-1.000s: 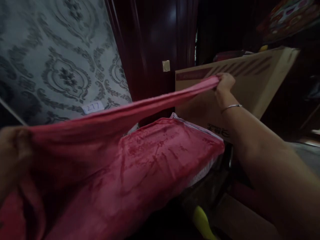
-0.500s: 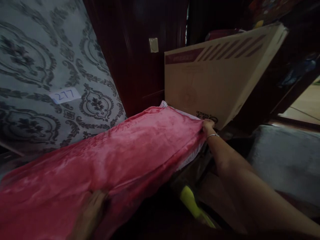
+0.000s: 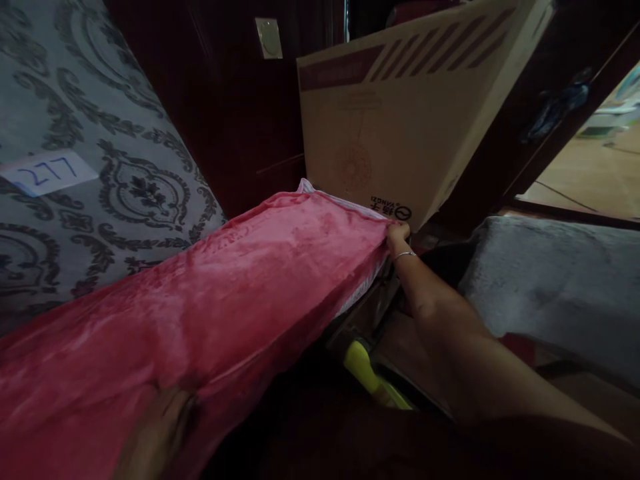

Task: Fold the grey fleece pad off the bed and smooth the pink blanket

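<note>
A pink velvety cover [image 3: 225,287] stretches over a long flat pad, which it hides, along the papered wall. My right hand [image 3: 399,233], with a thin bracelet at the wrist, is closed on the cover's far right corner. White fabric [image 3: 360,293] shows along that end and under the near side. At the lower left, my left hand [image 3: 160,420] lies on the near edge with fingers curled into the cloth, and creases run out from it. Its fingertips are partly hidden and dim.
A large cardboard box [image 3: 380,127] leans behind the far end, by a dark red wooden panel [image 3: 225,100]. A grey padded seat [image 3: 560,287] stands at right. Below the corner is a yellow-green object [image 3: 365,367]. A paper marked 277 [image 3: 50,172] is on the patterned wall [image 3: 145,187].
The view has swung right and down, so everything sits further left and higher, apart from my left hand, which appears lower. My right hand keeps its hold on the cover's corner.
</note>
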A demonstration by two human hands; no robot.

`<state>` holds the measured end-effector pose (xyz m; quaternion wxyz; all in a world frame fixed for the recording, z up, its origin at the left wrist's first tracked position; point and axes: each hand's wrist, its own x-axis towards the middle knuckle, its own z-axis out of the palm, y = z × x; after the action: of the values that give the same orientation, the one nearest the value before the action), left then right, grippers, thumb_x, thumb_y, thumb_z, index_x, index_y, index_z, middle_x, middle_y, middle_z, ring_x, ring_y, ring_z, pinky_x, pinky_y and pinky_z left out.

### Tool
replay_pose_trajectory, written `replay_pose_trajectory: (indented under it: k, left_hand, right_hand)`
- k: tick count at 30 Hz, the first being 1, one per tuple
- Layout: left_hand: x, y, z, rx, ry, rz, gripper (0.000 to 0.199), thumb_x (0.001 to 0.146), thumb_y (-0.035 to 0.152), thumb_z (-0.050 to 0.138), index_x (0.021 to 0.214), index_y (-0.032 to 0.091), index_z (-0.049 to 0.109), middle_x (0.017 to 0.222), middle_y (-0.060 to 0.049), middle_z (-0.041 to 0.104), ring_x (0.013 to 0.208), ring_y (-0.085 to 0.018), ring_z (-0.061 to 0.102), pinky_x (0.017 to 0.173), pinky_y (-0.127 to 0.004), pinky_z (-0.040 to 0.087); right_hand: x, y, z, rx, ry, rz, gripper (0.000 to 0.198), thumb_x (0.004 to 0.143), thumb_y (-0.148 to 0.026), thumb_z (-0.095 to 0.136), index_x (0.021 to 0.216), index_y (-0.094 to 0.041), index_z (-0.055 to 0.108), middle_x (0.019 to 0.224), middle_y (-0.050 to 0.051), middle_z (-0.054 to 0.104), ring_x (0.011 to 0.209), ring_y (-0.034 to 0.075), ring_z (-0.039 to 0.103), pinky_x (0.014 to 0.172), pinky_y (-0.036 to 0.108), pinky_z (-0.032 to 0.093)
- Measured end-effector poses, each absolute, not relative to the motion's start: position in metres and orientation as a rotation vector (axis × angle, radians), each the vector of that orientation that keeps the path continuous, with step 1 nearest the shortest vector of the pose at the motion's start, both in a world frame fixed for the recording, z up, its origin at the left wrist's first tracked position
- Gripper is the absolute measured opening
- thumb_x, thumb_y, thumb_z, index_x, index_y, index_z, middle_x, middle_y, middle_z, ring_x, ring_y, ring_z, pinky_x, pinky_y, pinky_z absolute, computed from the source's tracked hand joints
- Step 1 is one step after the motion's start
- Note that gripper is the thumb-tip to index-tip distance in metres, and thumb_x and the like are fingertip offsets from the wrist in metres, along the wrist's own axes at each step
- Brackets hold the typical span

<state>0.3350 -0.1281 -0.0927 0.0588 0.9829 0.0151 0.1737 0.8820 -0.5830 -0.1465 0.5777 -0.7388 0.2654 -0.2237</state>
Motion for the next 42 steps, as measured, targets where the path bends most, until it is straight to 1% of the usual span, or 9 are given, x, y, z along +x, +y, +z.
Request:
replay_pose_trajectory:
  k: [4, 7, 11, 13, 16, 25, 32, 38, 42]
  left_hand:
    - [0.341, -0.128, -0.080, 2.957, 0.052, 0.449, 0.030, 0.092, 0.044, 0.048, 0.092, 0.031, 0.075, 0.094, -0.003, 0.079, 0.090, -0.025, 0.074, 0.083, -0.037, 0.062]
    - [0.350, -0.128, -0.067, 2.952, 0.064, 0.481, 0.036, 0.096, 0.049, 0.044, 0.095, 0.029, 0.075, 0.095, -0.002, 0.080, 0.089, -0.024, 0.076, 0.083, -0.035, 0.062]
    - [0.380, -0.135, -0.049, 2.901, 0.052, 0.486, 0.042, 0.096, 0.056, 0.045, 0.095, 0.028, 0.075, 0.101, -0.003, 0.081, 0.092, -0.025, 0.077, 0.085, -0.034, 0.062]
    - [0.402, -0.139, -0.043, 2.866, 0.072, 0.432, 0.042, 0.095, 0.057, 0.045, 0.097, 0.027, 0.074, 0.105, -0.004, 0.080, 0.096, -0.025, 0.076, 0.087, -0.033, 0.061]
    - [0.437, -0.139, -0.038, 2.805, 0.123, 0.348, 0.041, 0.093, 0.052, 0.044, 0.101, 0.024, 0.073, 0.106, -0.006, 0.080, 0.095, -0.024, 0.076, 0.089, -0.034, 0.061]
    - [0.548, -0.106, -0.035, 2.836, 0.340, 0.317, 0.036, 0.087, 0.036, 0.044, 0.099, 0.019, 0.073, 0.109, -0.011, 0.078, 0.101, -0.026, 0.071, 0.096, -0.038, 0.056]
    - [0.624, -0.072, -0.042, 2.879, 0.571, 0.353, 0.037, 0.091, 0.027, 0.046, 0.114, 0.014, 0.072, 0.125, -0.016, 0.073, 0.115, -0.025, 0.067, 0.103, -0.035, 0.050]
    - [0.665, -0.051, -0.052, 2.975, 0.633, 0.239, 0.034, 0.094, 0.027, 0.047, 0.108, 0.011, 0.073, 0.115, -0.020, 0.074, 0.107, -0.026, 0.070, 0.098, -0.036, 0.051]
    - [0.679, -0.045, -0.061, 2.984, 0.665, 0.209, 0.034, 0.094, 0.036, 0.052, 0.104, 0.012, 0.074, 0.114, -0.021, 0.073, 0.109, -0.031, 0.069, 0.096, -0.039, 0.052]
  right_hand:
    - [0.875, -0.582, -0.140, -1.794, 0.653, -0.543, 0.037, 0.083, -0.008, 0.060, 0.119, -0.009, 0.065, 0.107, 0.011, 0.068, 0.095, 0.020, 0.066, 0.087, 0.033, 0.054]
    - [0.865, -0.579, -0.132, -1.862, 0.629, -0.588, 0.045, 0.079, -0.007, 0.055, 0.123, -0.011, 0.064, 0.115, 0.015, 0.065, 0.108, 0.026, 0.062, 0.096, 0.039, 0.051]
    - [0.849, -0.567, -0.122, -2.017, 0.446, -0.715, 0.051, 0.077, -0.010, 0.053, 0.126, -0.019, 0.065, 0.138, 0.017, 0.052, 0.133, 0.031, 0.044, 0.111, 0.052, 0.038]
    - [0.842, -0.556, -0.116, -2.130, 0.234, -0.799, 0.047, 0.078, -0.011, 0.051, 0.121, -0.020, 0.068, 0.140, 0.016, 0.051, 0.133, 0.031, 0.041, 0.112, 0.052, 0.037]
    - [0.839, -0.535, -0.106, -2.196, -0.056, -0.838, 0.043, 0.078, -0.011, 0.049, 0.114, -0.018, 0.071, 0.130, 0.015, 0.057, 0.123, 0.029, 0.048, 0.108, 0.047, 0.042]
    - [0.861, -0.433, -0.087, -2.332, -0.759, -0.398, 0.036, 0.086, -0.007, 0.047, 0.102, -0.015, 0.078, 0.113, 0.012, 0.073, 0.111, 0.022, 0.063, 0.107, 0.034, 0.045]
    - [0.896, -0.353, -0.081, -2.389, -0.988, -0.283, 0.035, 0.091, -0.013, 0.056, 0.120, -0.017, 0.075, 0.126, 0.011, 0.072, 0.121, 0.023, 0.060, 0.108, 0.034, 0.044]
    - [0.920, -0.303, -0.085, -2.425, -1.111, -0.206, 0.035, 0.094, -0.016, 0.059, 0.126, -0.022, 0.073, 0.137, 0.011, 0.068, 0.134, 0.026, 0.054, 0.111, 0.040, 0.043]
    - [0.932, -0.284, -0.093, -2.448, -1.135, -0.177, 0.031, 0.093, -0.016, 0.061, 0.120, -0.023, 0.076, 0.131, 0.010, 0.071, 0.137, 0.027, 0.052, 0.112, 0.042, 0.041]
